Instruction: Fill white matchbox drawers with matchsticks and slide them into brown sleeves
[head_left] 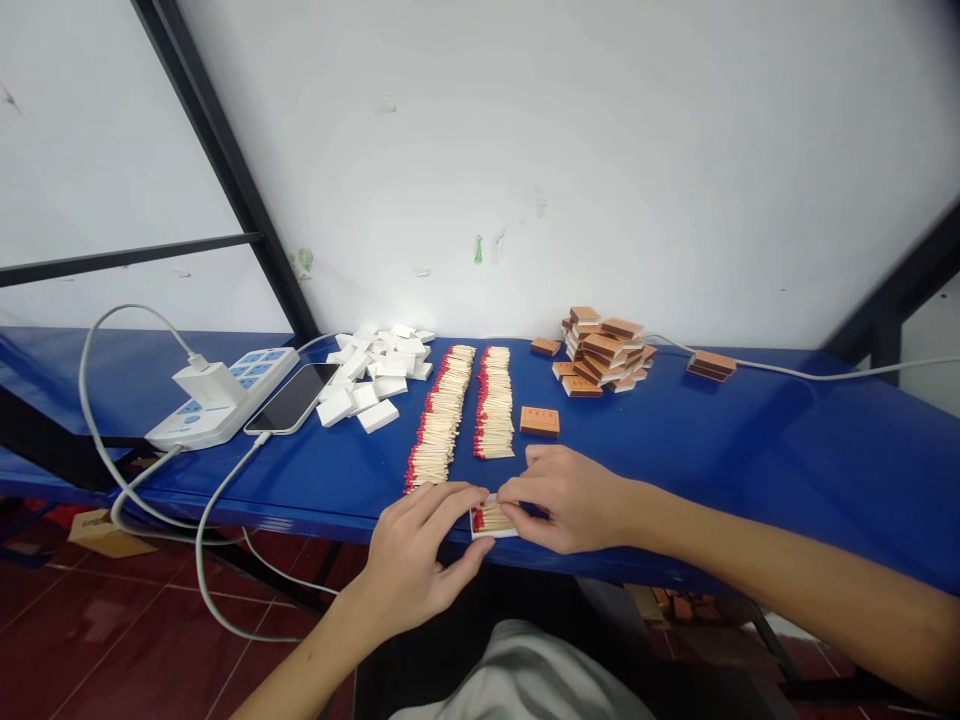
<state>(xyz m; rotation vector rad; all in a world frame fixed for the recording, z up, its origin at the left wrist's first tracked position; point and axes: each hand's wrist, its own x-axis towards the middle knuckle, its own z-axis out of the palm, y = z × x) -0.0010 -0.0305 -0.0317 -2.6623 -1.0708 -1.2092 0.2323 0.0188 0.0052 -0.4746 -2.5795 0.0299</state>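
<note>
A white matchbox tray (495, 533) lies at the table's front edge, filled with red-tipped matches (492, 516). My left hand (421, 552) grips its left end, index finger at the far side and thumb at the near side. Over the right end, my right hand (564, 500) is closed, with fingertips and thumb at the tray and match ends; the exact contact is partly hidden. Just beyond lie two long rows of matches, the left row (442, 415) and the shorter right row (494, 405). An orange matchbox (540, 421) sits beyond my right hand.
White empty-looking trays (375, 370) are heaped at the back left, orange matchboxes (604, 350) at the back right. A phone (294, 398) and a power strip (225, 400) with white cables lie left. More matchboxes (711, 365) rest on the blue table (750, 460) by the wall.
</note>
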